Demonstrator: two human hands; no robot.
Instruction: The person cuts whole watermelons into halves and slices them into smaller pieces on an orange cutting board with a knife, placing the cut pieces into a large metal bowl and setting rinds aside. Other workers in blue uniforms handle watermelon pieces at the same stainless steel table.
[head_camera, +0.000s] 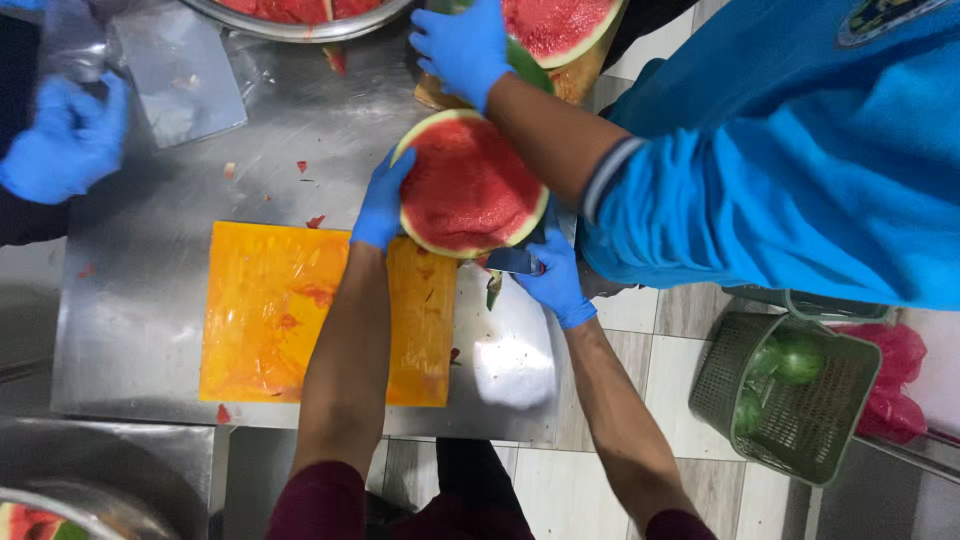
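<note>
Two blue-gloved hands grasp a halved watermelon with red flesh and a green rim (468, 187) above the steel tabletop (130, 330): the left hand (382, 203) cups its left edge, the right hand (553, 275) supports its right underside beside a knife blade (512, 261). An orange cutting board (270, 320) lies near left. Farther off, a blue-sleeved co-worker's gloved hand (462, 45) rests on another cut melon (560, 28).

Red watermelon half (468, 187), yellow cutting board (270, 310)
</note>
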